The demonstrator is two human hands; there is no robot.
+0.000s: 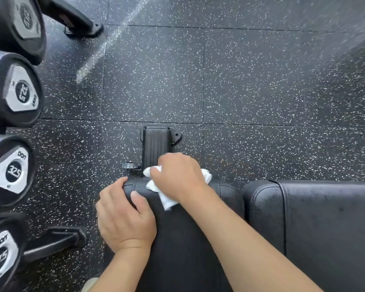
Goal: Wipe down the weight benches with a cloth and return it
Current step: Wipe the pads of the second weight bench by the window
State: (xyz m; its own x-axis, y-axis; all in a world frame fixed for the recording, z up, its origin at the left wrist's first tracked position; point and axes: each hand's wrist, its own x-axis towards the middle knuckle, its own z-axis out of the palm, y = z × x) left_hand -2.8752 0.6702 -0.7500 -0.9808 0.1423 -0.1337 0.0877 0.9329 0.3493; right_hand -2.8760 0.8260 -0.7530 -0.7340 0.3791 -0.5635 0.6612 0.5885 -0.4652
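Over the far end of the bench [183,239], head cam looking straight down: the right hand [177,175] is bunched around a white cloth [167,199] and pressing it onto the pad's rounded end, with bits of cloth poking out on both sides of the palm. So the cloth sits right at the pad's edge, just above the bench's black foot [155,144] on the floor. The left hand [124,220] isn't holding anything loose; it's curled over the pad's left corner, thumb on top and fingers wrapped around the side, looks like it's bracing the bench.

Progress-wise, I'd call this mid-job. The wipe is at the very end of this pad, which could mean this bench is nearly finished, but honestly I can't tell from the vinyl which parts have been wiped; no wet streaks stand out on it. A 2nd bench [325,228] sits just beside it on the right, with faint mottling on its surface that might be dust or damp, can't say. I'd guess that one still needs doing or checking.

Returning the cloth clearly isn't done, since it's in hand, and wherever it goes back to isn't in the shot.

Left side is just a rack of dumbbells [15,95], 2 or 3 marked 32.5 and 1 marked 27.5, well clear of the hands.
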